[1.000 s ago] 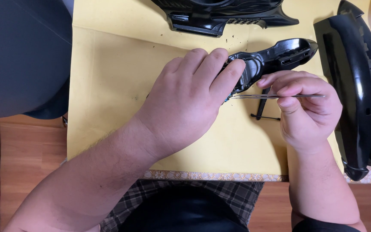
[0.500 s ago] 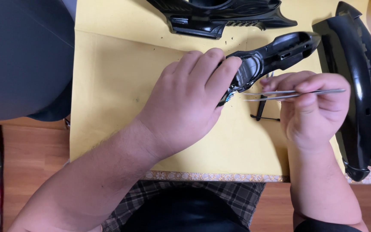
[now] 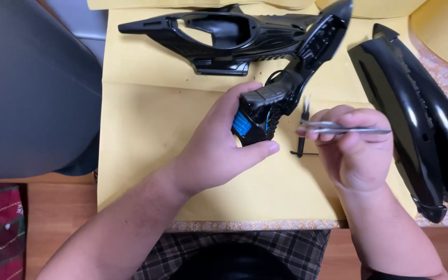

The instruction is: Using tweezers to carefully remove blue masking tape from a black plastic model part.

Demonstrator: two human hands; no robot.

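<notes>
1. A long, glossy black moulded plastic part with a small blue patch at its lower end (image 3: 281, 93) is held raised and tilted above the yellow paper, its lower end gripped, its narrow ribbed end pointing up and away.
2. Slim silver metal tweezers (image 3: 346, 128) are held level, tips pointing toward the black part, just beside it.

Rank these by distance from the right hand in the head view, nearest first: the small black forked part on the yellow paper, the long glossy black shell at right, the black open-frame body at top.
From the right hand:
1. Small black forked part, just left of the fingers.
2. Long glossy black shell, lying to the right.
3. Black open-frame body, at the top left on the yellow paper.
</notes>
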